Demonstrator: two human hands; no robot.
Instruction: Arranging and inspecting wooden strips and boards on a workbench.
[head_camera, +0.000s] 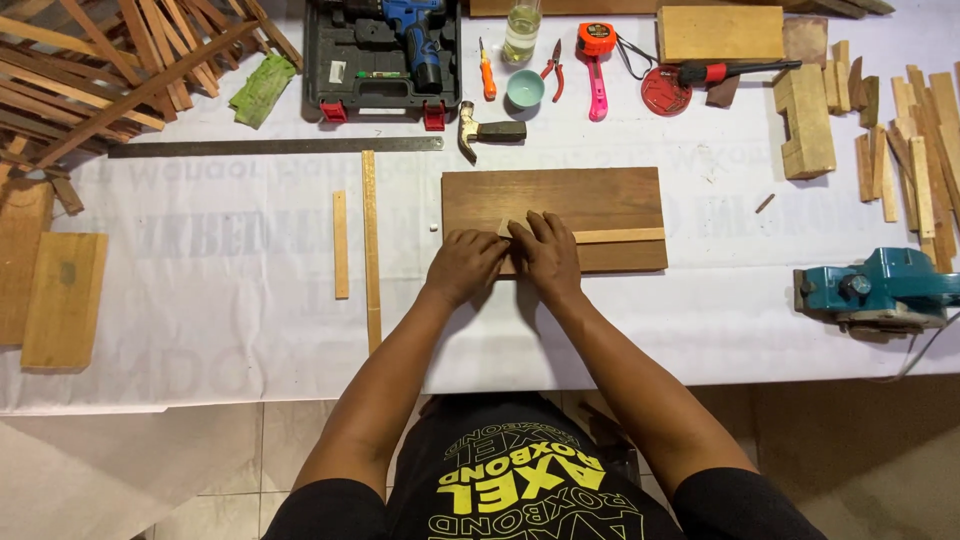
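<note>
A dark brown wooden board (560, 195) lies flat on the white-covered table. A thin pale wooden strip (620, 236) rests lengthwise on the board's near half, reaching its right edge. My left hand (463, 265) and my right hand (547, 255) sit side by side on the strip's left end, fingers pressed down on it and the board. The strip's left part is hidden under my fingers.
Two loose thin strips (371, 250) lie left of the board, below a long metal ruler (275, 147). A hammer (487, 130), drill case (382, 55), small bowl (525, 88) and tape measure (596, 45) sit behind. An electric planer (875, 290) stands right, wood offcuts (905, 150) beyond.
</note>
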